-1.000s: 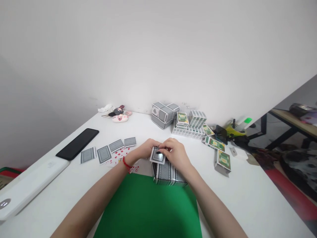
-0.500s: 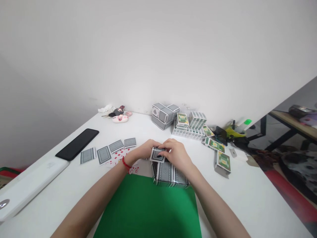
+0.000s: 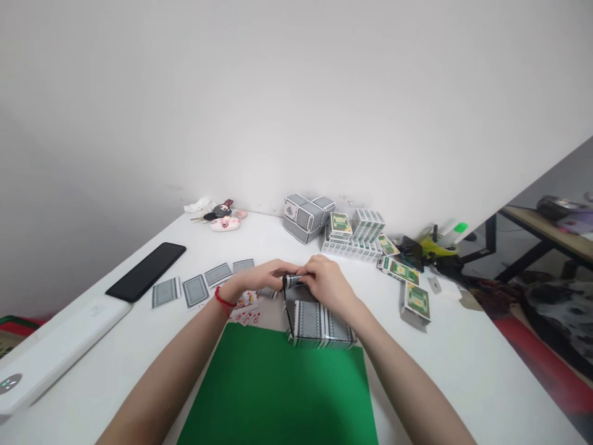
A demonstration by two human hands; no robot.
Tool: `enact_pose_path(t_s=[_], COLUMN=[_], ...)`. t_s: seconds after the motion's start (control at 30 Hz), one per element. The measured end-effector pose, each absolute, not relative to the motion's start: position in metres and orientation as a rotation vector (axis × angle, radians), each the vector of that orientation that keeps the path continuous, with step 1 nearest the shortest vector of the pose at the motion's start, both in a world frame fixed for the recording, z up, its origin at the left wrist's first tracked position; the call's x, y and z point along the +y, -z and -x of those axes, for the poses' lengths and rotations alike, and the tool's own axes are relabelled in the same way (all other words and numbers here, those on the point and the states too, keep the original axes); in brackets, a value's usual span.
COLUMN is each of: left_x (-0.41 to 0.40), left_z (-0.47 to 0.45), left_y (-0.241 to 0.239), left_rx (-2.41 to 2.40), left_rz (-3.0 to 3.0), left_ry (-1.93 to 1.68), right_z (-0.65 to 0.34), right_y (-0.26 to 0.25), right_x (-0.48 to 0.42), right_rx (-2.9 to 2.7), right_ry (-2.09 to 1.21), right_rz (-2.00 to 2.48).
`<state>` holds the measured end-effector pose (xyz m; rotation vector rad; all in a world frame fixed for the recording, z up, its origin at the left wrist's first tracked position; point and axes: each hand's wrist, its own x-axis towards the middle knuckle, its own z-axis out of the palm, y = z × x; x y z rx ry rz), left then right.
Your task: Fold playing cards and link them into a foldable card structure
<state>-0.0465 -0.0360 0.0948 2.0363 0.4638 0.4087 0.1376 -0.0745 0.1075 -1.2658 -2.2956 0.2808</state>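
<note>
My left hand (image 3: 266,276) and my right hand (image 3: 327,283) meet over a box built of grey-backed playing cards (image 3: 319,321) at the far edge of a green mat (image 3: 278,389). Both hands pinch one grey-backed card (image 3: 293,281), now bent or tilted edge-on above the box's open top. A red string circles my left wrist. Just left of the box lie face-up red-suit cards (image 3: 244,305).
Grey-backed cards (image 3: 194,290) lie in a row on the white table. A black phone (image 3: 146,270) and a white device (image 3: 50,346) sit at left. A finished card cube (image 3: 308,215), stacked card decks (image 3: 359,235), green card boxes (image 3: 417,301) and small trinkets (image 3: 222,216) stand behind.
The card held flat between my hands has been tipped or folded to edge-on above the box. My left hand shifted slightly up and left.
</note>
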Motion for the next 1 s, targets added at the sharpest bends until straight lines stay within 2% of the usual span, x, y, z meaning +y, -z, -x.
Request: enact_pose_path(t_s=[0.53,0.83,1.0], left_x=[-0.050,-0.048,-0.044], left_z=[0.036,0.045,0.048], left_y=[-0.108,-0.110,-0.105], left_rx=[1.177,0.963,0.438], left_rz=[-2.684,-2.279,-1.999], left_ry=[-0.217,-0.357,-0.443], right_z=[-0.132,-0.150,-0.177], right_y=[-0.110,-0.105,-0.110], right_x=[-0.061,-0.058,-0.082], right_rx=[-2.252,-1.963,-1.861], right_ry=[-0.293,-0.466,-0.559], right_rz=[1.351,1.313,1.456])
